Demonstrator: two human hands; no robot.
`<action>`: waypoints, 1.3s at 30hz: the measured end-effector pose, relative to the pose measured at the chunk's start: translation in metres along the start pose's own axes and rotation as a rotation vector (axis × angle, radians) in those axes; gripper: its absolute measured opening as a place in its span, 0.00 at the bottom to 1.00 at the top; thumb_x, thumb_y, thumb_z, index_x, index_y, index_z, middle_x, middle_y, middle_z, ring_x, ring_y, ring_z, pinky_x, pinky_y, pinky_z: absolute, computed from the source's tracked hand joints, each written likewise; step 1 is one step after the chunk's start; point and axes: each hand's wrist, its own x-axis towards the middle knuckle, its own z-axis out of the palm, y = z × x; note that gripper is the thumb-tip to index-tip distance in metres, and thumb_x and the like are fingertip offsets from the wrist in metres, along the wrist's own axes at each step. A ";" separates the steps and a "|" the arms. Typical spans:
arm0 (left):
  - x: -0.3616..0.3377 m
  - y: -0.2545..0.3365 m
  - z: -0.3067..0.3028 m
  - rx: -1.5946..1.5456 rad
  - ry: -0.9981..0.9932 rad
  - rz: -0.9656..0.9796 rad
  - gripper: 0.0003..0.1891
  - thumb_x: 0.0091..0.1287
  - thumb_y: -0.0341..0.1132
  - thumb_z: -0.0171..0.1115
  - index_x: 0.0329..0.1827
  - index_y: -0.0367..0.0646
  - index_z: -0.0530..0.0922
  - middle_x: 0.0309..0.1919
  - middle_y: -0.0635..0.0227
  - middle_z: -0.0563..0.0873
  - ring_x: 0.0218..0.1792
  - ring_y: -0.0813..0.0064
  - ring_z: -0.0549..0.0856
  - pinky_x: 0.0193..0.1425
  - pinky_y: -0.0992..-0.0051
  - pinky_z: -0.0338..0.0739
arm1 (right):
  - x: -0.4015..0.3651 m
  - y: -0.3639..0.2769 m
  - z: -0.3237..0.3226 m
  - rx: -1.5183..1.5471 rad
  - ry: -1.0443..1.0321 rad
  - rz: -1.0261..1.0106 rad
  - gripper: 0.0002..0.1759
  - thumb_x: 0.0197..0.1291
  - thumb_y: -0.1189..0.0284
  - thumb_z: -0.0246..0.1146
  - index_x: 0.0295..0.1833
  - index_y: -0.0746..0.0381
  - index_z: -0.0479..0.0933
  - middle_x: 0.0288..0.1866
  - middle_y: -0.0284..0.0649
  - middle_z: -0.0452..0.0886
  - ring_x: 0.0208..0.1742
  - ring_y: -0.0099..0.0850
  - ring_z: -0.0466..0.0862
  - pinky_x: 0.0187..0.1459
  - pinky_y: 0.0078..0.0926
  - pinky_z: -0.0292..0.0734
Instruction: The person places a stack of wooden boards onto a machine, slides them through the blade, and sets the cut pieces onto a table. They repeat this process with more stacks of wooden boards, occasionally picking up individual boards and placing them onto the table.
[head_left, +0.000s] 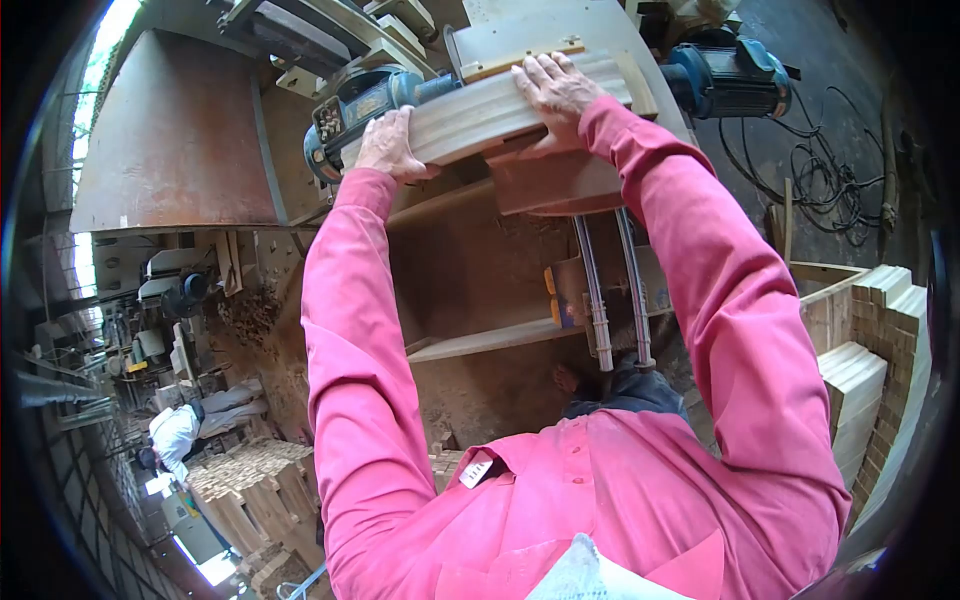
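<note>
Both hands bear on the pale wooden piece (480,115); left hand (388,145) curls round its near-left end, fingers closed on the wood; right hand (555,88) lies flat on top near the other end, fingers spread and reaching over the far edge, not closed round anything.

Wooden piece sits across the machine table (560,25), its far edge close to a narrow wooden guide strip (520,62); a blue motor (350,105) is just beside the left hand, a second blue motor (728,80) off past the right hand; whether a cutter is exposed under or behind the piece cannot be told.

Judgement on doing this well: even downward pressure from the flat right palm, with the left hand steering the end so the piece sits tight to the guide strip along its length; fingertips best kept on the top face, clear of the far edge; pink sleeves (700,260) kept off the motors.

Surroundings: stacked pale wood blocks (880,330) at the right; black cables (830,180) on the floor beyond; another person (175,432) bent over more stacked wood well apart at lower left.
</note>
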 end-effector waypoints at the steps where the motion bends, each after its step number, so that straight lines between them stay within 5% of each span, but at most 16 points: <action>1: 0.016 -0.008 0.000 -0.003 0.001 -0.005 0.65 0.34 0.55 0.90 0.79 0.38 0.68 0.67 0.50 0.80 0.69 0.48 0.78 0.79 0.58 0.69 | 0.012 0.009 0.005 0.003 0.013 0.000 0.71 0.49 0.27 0.72 0.81 0.74 0.62 0.80 0.64 0.68 0.83 0.59 0.66 0.85 0.52 0.54; 17: 0.114 -0.035 -0.017 -0.056 0.022 -0.125 0.60 0.38 0.47 0.90 0.77 0.37 0.68 0.67 0.47 0.78 0.71 0.48 0.77 0.78 0.59 0.72 | 0.090 0.067 0.035 0.094 0.013 0.025 0.68 0.49 0.31 0.75 0.81 0.73 0.63 0.81 0.63 0.68 0.84 0.57 0.65 0.85 0.51 0.54; 22: 0.084 -0.025 0.006 0.087 0.303 -0.072 0.59 0.42 0.46 0.89 0.78 0.36 0.66 0.67 0.45 0.78 0.69 0.45 0.76 0.76 0.55 0.72 | 0.094 0.070 0.033 0.133 0.013 0.044 0.68 0.49 0.32 0.75 0.81 0.73 0.62 0.81 0.63 0.67 0.84 0.57 0.65 0.85 0.51 0.54; 27: -0.015 -0.002 0.021 -0.167 0.438 -0.346 0.61 0.41 0.48 0.92 0.77 0.35 0.65 0.65 0.47 0.78 0.66 0.45 0.78 0.72 0.53 0.76 | 0.095 0.071 0.032 0.149 -0.022 0.046 0.68 0.49 0.32 0.75 0.81 0.72 0.62 0.81 0.63 0.67 0.84 0.57 0.65 0.85 0.52 0.54; 29: -0.073 -0.002 0.049 -0.218 0.528 -0.298 0.61 0.41 0.44 0.93 0.78 0.35 0.64 0.66 0.46 0.77 0.66 0.45 0.79 0.71 0.53 0.77 | 0.096 0.072 0.031 0.147 -0.021 0.051 0.68 0.49 0.32 0.75 0.81 0.72 0.62 0.81 0.63 0.67 0.84 0.57 0.65 0.85 0.52 0.54; 33: -0.213 0.043 0.105 -0.711 0.467 -0.520 0.60 0.42 0.38 0.92 0.79 0.38 0.64 0.66 0.53 0.76 0.67 0.52 0.79 0.72 0.56 0.77 | 0.096 0.071 0.030 0.100 -0.034 0.071 0.68 0.50 0.32 0.75 0.81 0.72 0.62 0.81 0.63 0.67 0.84 0.57 0.65 0.85 0.52 0.54; 39: -0.417 0.153 0.156 -1.002 0.335 -0.829 0.62 0.45 0.37 0.92 0.83 0.38 0.60 0.70 0.57 0.75 0.70 0.61 0.78 0.77 0.59 0.74 | 0.048 0.032 0.012 0.091 -0.055 0.080 0.68 0.50 0.34 0.76 0.83 0.72 0.61 0.83 0.62 0.65 0.86 0.55 0.63 0.86 0.52 0.52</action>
